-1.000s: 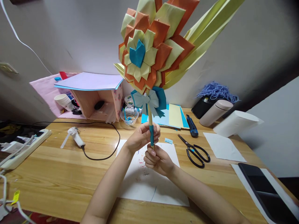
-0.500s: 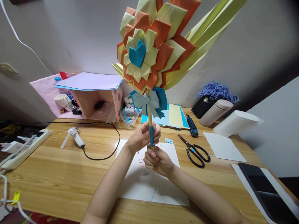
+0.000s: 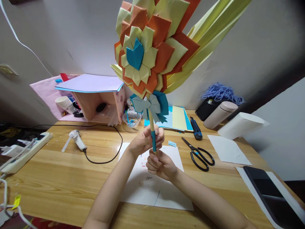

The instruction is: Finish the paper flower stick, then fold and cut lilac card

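Note:
A large folded-paper flower (image 3: 162, 57) in orange and pale yellow, with a blue centre, stands tilted slightly left in front of me; its top runs out of view. Long yellow paper leaves (image 3: 209, 41) spread out behind it. Beneath the petals sits a blue paper bow (image 3: 152, 106) on a thin stem with a blue band (image 3: 153, 141). My left hand (image 3: 145, 138) is closed around the stem at the band. Just below, my right hand (image 3: 160, 162) pinches the stem's lower end. A marked white sheet (image 3: 154, 194) lies flat under both hands.
Black scissors (image 3: 200, 156) and a utility knife (image 3: 196, 128) lie to the right, near a phone (image 3: 271, 194). A glue gun (image 3: 77, 140) with its cord lies left. Behind are a pink box (image 3: 102, 108), a clear cup (image 3: 132, 119), coloured paper (image 3: 178, 117) and a white bottle (image 3: 220, 114).
The flower head has leaned a little further left and the stem tilts more. Both hands keep their hold in nearly the same place.

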A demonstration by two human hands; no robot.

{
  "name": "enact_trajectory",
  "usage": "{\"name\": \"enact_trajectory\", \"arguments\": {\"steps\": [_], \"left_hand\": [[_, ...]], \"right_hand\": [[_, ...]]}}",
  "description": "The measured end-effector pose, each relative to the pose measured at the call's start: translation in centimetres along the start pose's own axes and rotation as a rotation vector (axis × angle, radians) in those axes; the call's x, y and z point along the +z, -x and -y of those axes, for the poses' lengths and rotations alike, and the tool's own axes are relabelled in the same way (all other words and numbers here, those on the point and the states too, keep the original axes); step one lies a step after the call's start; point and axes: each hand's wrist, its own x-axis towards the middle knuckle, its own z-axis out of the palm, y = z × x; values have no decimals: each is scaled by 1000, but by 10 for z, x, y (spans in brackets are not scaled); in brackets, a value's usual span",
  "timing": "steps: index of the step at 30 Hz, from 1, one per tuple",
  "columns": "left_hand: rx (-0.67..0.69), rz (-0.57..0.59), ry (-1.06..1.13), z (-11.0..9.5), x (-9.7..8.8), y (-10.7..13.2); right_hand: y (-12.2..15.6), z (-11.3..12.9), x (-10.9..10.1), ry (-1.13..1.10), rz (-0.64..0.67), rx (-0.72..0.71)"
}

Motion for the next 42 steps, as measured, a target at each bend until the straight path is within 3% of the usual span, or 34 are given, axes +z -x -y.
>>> {"name": "enact_trajectory", "arguments": {"steps": [16,21,42], "left_hand": [[-36,51,-20,0,-3,-1],[-6,124,-23,0,-4,-2],[38,229,-208,3,-14,-3]], "right_hand": [[0,-2,-1,29,11,8],[0,-2,-2,1,46,-10],[-1,0,1,-3,99,-44]]}}
